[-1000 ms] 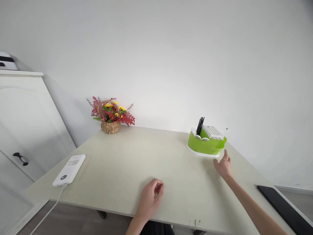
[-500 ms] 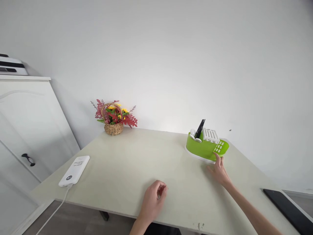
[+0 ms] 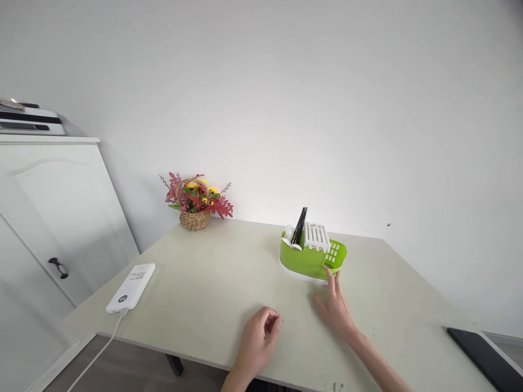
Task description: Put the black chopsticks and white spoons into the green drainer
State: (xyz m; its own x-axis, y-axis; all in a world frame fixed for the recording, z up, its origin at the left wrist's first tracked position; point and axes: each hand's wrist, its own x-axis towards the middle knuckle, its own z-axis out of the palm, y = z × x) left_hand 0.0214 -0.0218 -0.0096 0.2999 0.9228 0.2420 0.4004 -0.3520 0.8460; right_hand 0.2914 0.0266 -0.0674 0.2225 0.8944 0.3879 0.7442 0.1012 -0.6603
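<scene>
A green utensil holder (image 3: 302, 263) on a white base stands upright on the table. Black chopsticks (image 3: 299, 227) lean out of its left part beside white spoons (image 3: 289, 233); a white slatted rack (image 3: 317, 236) sits on top. At its low right end, my right hand (image 3: 337, 310) touches the front edge with outstretched fingertips. The thumb is spread away from the holder, so the hand is open. My left hand (image 3: 258, 337) rests near the table's front edge, fingers curled into a loose fist; only skin shows in the gap by the thumb.
A wicker basket (image 3: 194, 220) of artificial flowers stands at the back left. On the left lies a white power bank (image 3: 131, 287) with a cable (image 3: 98, 354). A black flat device (image 3: 486, 354) lies at the right edge. A white cabinet (image 3: 73, 207) borders the table's left.
The utensil holder has slid left and slightly nearer along the table, with my right hand moving alongside it. My left hand stays almost where it was. The view has shifted slightly.
</scene>
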